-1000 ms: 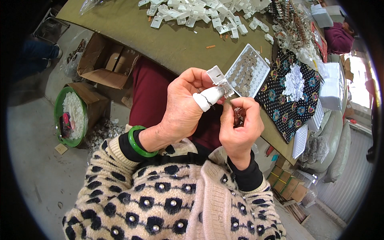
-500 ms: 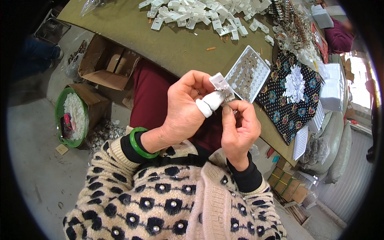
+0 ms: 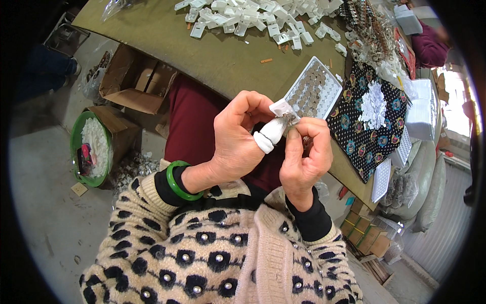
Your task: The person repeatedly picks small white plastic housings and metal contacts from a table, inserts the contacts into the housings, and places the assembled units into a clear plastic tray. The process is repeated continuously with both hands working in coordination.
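Observation:
My left hand (image 3: pixel 234 144) pinches a small white plastic piece (image 3: pixel 280 107) between forefinger and thumb. A white wrap (image 3: pixel 271 134), smudged grey near its tip, covers that thumb. Close against the piece, my right hand (image 3: pixel 305 158) has its thumb and forefinger pressed together. Whatever lies between those fingertips is too small and hidden to name. Just beyond the hands, on the table, lies a white dimpled tray (image 3: pixel 332 96) with many round greyish discs (image 3: pixel 307 95) in it. Above my lap, both hands meet at the table's near edge.
A heap of similar white plastic pieces (image 3: pixel 253 17) covers the far part of the green table (image 3: pixel 152 25). White slips (image 3: pixel 373 106) lie on a patterned cloth (image 3: pixel 349 137) at right. A cardboard box (image 3: pixel 131 96) and green tub (image 3: pixel 76 131) stand on the left floor.
My right hand has moved slightly up, its fingertips closer to the white plastic piece. The piece has tilted in my left hand, and the wrapped thumb has shifted a little right.

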`<action>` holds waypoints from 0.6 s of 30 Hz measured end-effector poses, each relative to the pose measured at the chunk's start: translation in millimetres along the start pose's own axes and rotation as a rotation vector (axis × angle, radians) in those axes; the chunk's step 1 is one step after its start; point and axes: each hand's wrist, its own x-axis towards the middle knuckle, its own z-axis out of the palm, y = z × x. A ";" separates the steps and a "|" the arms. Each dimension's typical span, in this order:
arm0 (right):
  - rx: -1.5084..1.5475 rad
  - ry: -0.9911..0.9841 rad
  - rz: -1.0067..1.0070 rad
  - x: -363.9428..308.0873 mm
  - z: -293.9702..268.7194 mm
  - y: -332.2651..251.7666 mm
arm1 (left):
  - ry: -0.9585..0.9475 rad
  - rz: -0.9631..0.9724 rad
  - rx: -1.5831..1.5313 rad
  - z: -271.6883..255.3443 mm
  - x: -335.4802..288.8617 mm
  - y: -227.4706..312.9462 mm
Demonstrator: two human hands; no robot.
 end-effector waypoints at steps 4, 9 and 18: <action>-0.084 -0.016 0.063 -3.4 1.3 -4.5 | -0.040 0.085 0.107 -1.2 1.0 3.3; -0.082 -0.011 0.078 -0.1 2.5 -4.8 | 0.048 -0.221 -0.158 -0.7 3.6 5.1; -0.025 -0.113 0.124 -0.9 0.0 -6.0 | 0.000 -0.592 -0.466 -12.5 5.3 11.8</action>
